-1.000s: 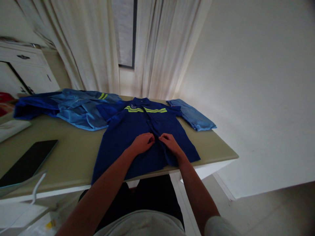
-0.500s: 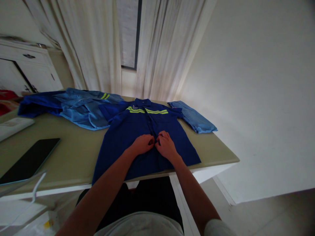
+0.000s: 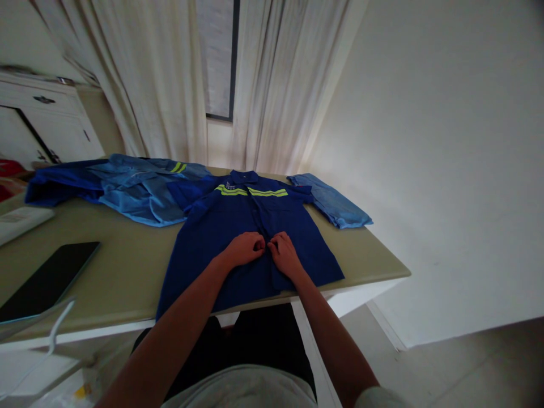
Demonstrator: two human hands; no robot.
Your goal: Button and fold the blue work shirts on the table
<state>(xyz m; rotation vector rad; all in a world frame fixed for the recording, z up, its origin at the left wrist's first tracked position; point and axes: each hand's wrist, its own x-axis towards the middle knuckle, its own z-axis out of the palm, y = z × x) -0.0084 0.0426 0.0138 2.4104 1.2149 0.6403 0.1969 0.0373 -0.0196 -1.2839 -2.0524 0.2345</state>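
Note:
A dark blue short-sleeved work shirt (image 3: pixel 204 238) lies spread on the table, front side up, its collar toward the curtains. Yellow-green reflective bands cross its chest. My left hand (image 3: pixel 245 248) is closed in a pinch on the left side of the shirt's front opening. Right beside it, my right hand (image 3: pixel 285 254) pinches the opposite front edge, with curled fingers. The two hands nearly meet over the lower middle of the shirt. Any button between the fingertips is too small or hidden to make out.
Crumpled light and dark blue clothes (image 3: pixel 140 190) lie at the left rear of the table (image 3: pixel 123 272). A folded light blue garment (image 3: pixel 335 201) is at the right, near the wall. A black tablet-like device (image 3: pixel 51 277) and a white cable (image 3: pixel 55 331) are at the left.
The fingers of my right hand have lowered and curled closer to the shirt's front edge. My left hand keeps its pinch. The whole view has shifted slightly.

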